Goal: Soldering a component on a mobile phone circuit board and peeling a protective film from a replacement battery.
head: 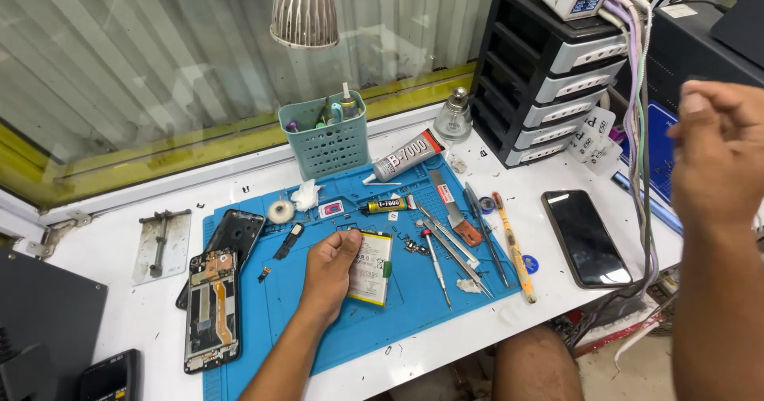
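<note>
Head view shows the left hand (328,270) resting on a phone battery (372,267) at the middle of the blue mat (382,329), fingers flat on its left edge, pressing rather than gripping. The right hand (716,154) hangs raised at three o'clock, its grip loosely curled and holding nothing, well apart from the battery. As a judgement: leaning hard could bend the soft cell, and the tweezers (450,246), just at its two o'clock, could puncture it if it slides.
</note>
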